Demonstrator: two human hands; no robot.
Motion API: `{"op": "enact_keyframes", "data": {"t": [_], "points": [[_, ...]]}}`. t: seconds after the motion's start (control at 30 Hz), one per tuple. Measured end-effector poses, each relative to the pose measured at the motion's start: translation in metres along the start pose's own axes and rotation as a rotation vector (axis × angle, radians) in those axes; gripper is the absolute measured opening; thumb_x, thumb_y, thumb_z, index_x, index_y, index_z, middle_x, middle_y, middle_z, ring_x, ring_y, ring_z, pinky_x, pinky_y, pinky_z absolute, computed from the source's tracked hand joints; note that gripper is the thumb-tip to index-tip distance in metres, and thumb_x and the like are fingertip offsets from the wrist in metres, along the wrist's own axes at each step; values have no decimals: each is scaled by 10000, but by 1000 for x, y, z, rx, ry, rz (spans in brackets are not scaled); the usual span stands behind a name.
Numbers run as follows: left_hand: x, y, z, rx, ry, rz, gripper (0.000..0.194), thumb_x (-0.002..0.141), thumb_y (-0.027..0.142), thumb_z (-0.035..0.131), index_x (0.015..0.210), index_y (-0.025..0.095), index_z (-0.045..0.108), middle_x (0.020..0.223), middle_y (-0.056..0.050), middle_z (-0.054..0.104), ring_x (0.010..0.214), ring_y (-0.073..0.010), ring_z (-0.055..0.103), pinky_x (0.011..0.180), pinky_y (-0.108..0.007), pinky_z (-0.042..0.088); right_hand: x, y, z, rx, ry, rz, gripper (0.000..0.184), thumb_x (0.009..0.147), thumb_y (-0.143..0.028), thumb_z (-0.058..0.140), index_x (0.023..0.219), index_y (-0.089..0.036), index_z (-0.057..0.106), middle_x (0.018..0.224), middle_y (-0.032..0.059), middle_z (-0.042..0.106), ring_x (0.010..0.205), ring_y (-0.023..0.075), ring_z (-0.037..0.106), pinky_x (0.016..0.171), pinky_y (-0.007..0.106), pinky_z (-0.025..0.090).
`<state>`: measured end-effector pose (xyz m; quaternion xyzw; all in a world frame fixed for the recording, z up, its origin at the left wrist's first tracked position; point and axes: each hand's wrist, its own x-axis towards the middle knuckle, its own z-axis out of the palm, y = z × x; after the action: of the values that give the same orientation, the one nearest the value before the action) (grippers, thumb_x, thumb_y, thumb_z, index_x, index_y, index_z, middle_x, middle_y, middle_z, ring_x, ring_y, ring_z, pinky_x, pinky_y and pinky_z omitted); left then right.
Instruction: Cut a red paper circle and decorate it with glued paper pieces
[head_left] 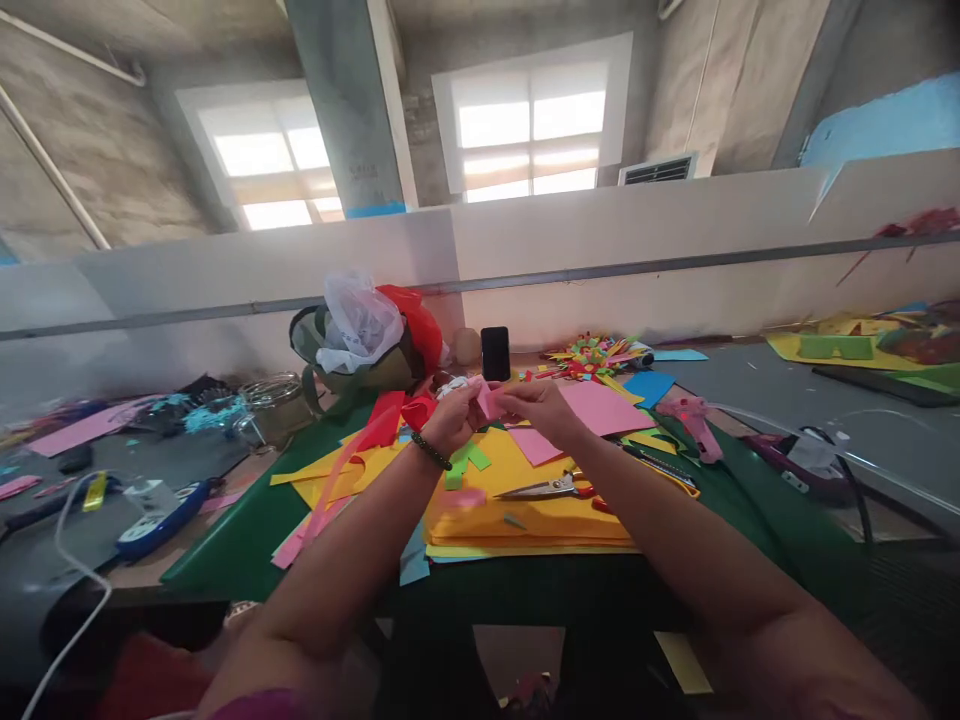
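Note:
Above a stack of yellow-orange sheets (480, 525), both my hands grip one small pink piece (491, 401), apparently paper or felt. My left hand (451, 418), with a dark beaded bracelet at the wrist, pinches it from the left. From the right, the fingers of my right hand (546, 410) close on its other edge. Scissors (551, 487) with red-orange handles lie partly spread on the stack below my right hand. Green strips (466, 465) rest under my left hand. Larger pink sheets (607, 408) lie just behind and right of my right hand.
A phone (495, 353) stands upright at the back. Left of it sits a bag (360, 345) with white and red plastic. A pink glue gun (694, 425) and a cutter knife (664, 468) lie at right. Colourful paper pieces (596, 353) are heaped behind. A green cloth (232, 535) covers the table.

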<state>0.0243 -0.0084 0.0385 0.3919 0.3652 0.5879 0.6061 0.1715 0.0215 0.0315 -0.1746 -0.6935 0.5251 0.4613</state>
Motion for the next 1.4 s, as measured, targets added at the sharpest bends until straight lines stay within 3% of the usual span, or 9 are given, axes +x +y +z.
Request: {"op": "enact_keyframes", "data": {"t": [0.3, 0.53, 0.67, 0.77, 0.83, 1.0, 1.13, 1.23, 1.4], "points": [[16, -10, -39, -13, 140, 103, 57, 819, 162, 681, 799, 150, 629, 677, -9, 704, 623, -107, 683, 641, -198, 535, 4, 11, -9, -279, -276, 270, 372, 628, -495, 761, 598, -141, 650, 430, -69, 438, 391, 39, 346, 368, 194, 224], [12, -6, -42, 248, 198, -23, 443, 899, 462, 571, 586, 149, 585, 477, -12, 588, 406, -79, 530, 442, -181, 410, 6, 19, -10, -293, -167, 257, 324, 652, -455, 745, 641, -146, 651, 545, -38, 548, 463, 67, 484, 449, 208, 426], [2, -7, -39, 484, -175, -219, 669, 854, 680, 477, 449, 155, 564, 307, 6, 394, 290, -60, 356, 343, -195, 251, 10, 29, -14, -351, 45, 210, 324, 668, -448, 742, 614, -157, 612, 507, -39, 532, 423, 74, 483, 392, 198, 391], [-8, -13, -28, 564, -540, -605, 823, 793, 821, 342, 698, 107, 739, 496, -111, 643, 419, -148, 575, 400, -229, 376, 13, 30, -14, -233, 252, 120, 389, 663, -531, 741, 657, -178, 578, 515, -51, 524, 418, 87, 516, 403, 210, 439], [-12, -19, -19, 470, -616, -690, 828, 799, 815, 343, 862, 98, 752, 736, -168, 747, 639, -213, 700, 537, -256, 486, 13, 26, -12, -140, 334, 37, 443, 649, -594, 736, 697, -190, 560, 531, -52, 538, 441, 102, 557, 426, 218, 473], [-4, -25, -13, -9, -298, -352, 560, 967, 535, 345, 906, 107, 700, 870, -165, 764, 908, -239, 725, 810, -329, 544, 5, 13, -4, -160, 259, -40, 485, 665, -644, 704, 733, -189, 553, 467, -65, 520, 366, 91, 513, 349, 190, 392], [7, -16, -21, -143, 85, -136, 319, 962, 141, 372, 880, 104, 678, 788, -118, 756, 827, -185, 735, 843, -304, 551, -2, 4, -3, -236, -185, 92, 455, 685, -599, 717, 697, -170, 566, 464, -64, 520, 354, 82, 515, 351, 182, 403], [9, -11, -25, -152, 177, -36, 255, 918, 80, 423, 901, 108, 676, 786, -98, 752, 795, -173, 731, 817, -297, 564, -5, 1, -3, -255, -410, 170, 440, 710, -572, 709, 654, -162, 558, 529, -47, 550, 397, 84, 559, 372, 179, 416], [8, -16, -25, 42, 137, 117, 59, 817, 123, 626, 802, 127, 683, 666, -38, 710, 647, -140, 682, 673, -243, 537, -1, 6, -4, -211, -224, 127, 393, 706, -536, 715, 702, -154, 619, 522, -63, 523, 393, 53, 462, 386, 186, 355]]}}
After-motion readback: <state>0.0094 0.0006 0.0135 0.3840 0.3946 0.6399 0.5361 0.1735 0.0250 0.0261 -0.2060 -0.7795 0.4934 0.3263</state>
